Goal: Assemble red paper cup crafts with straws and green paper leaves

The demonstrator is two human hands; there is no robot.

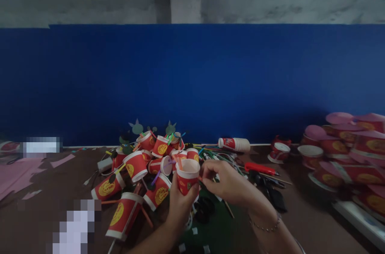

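A red paper cup with a white rim stands upright in my left hand, the fingers and thumb wrapped round its sides. An orange strip shows at the cup's rim on the left. Close to the cup's right side, my right hand is closed in a pinch. Something small and reddish shows at its fingertips, too small to name. Left of my hands lies a pile of similar cups, several with coloured strips. Black-handled scissors lie on the green mat below my hands.
A stack of nested cups lies on its side at the back. A red utility knife and dark tools are on the right, before cups with pink paper tops. Pink paper lies far left. A blue wall panel borders the table.
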